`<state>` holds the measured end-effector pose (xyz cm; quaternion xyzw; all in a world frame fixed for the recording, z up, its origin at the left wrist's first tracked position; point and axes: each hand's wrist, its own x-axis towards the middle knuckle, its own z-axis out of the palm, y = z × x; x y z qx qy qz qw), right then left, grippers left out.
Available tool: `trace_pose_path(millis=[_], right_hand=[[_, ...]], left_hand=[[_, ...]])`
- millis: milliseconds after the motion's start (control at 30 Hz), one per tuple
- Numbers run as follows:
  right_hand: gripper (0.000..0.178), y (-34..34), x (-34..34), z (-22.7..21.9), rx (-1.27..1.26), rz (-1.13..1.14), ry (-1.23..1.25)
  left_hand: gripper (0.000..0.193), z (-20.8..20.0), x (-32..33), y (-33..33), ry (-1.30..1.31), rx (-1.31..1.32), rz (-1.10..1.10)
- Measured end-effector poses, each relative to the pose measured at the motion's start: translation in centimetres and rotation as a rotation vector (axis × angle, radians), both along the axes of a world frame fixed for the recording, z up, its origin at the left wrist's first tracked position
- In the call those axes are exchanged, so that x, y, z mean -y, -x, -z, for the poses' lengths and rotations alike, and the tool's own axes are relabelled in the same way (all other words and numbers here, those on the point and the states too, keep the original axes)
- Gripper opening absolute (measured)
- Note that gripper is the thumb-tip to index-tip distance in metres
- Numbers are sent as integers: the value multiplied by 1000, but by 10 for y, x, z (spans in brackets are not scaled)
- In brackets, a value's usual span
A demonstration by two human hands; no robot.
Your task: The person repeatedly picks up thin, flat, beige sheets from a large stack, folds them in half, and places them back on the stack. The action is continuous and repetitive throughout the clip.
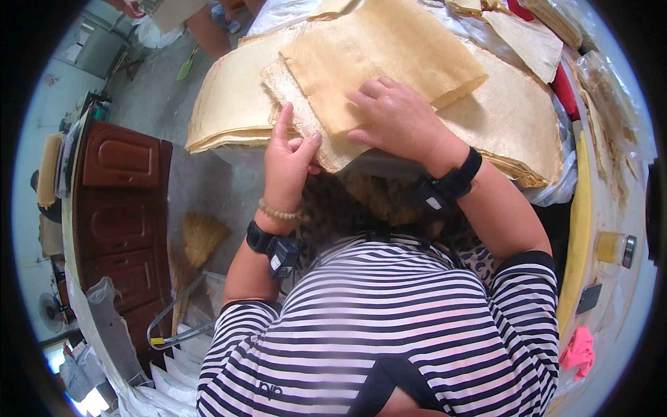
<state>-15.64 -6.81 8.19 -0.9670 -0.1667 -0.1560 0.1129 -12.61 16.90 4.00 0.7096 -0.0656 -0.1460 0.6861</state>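
A large, thin tan sheet (389, 48), like dried bean-curd skin, lies over a paler, rough-surfaced sheet (283, 83) on top of a stack. My left hand (288, 156) pinches the near left edge of the paler sheet between thumb and fingers, its index finger stretched along the edge. On the near part of the tan sheet rests my right hand (399, 121), with bent fingers and the thumb apart from them; nothing shows between them. Below both sheets, thick piles of similar cream sheets spread left (229, 97) and right (514, 118).
On the right, a side table holds a lidded jar (608, 247), a dark phone-like slab (589, 299) and a pink cloth (578, 351). Brown cabinets (121, 201) stand left, near a straw broom (203, 236) and a metal-framed chair (163, 326). Another person's leg (208, 33) shows at the far left.
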Motion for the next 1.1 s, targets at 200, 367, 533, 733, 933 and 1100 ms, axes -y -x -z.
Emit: trace_pose_path(millis=[200,367,533,733,933,1100], right_hand=[[43,13,11,4,51,-29,17],[51,46,21,2,39,-49,-103],[56,73,30,-4,84,-66,-125],[37,107,90,-8,38,91,-430],[22,129,141,13,-101,91,-845],[25,118,146,15,-247,335,-1080]], left_hand=[[77,-2,0,7,113,-36,45],[76,-4,16,27,210,-104,95],[75,-19,38,49,244,-117,139],[64,-87,12,47,26,230,959],[73,-78,22,-35,-487,1118,831],[56,-56,36,-60,-398,978,859]])
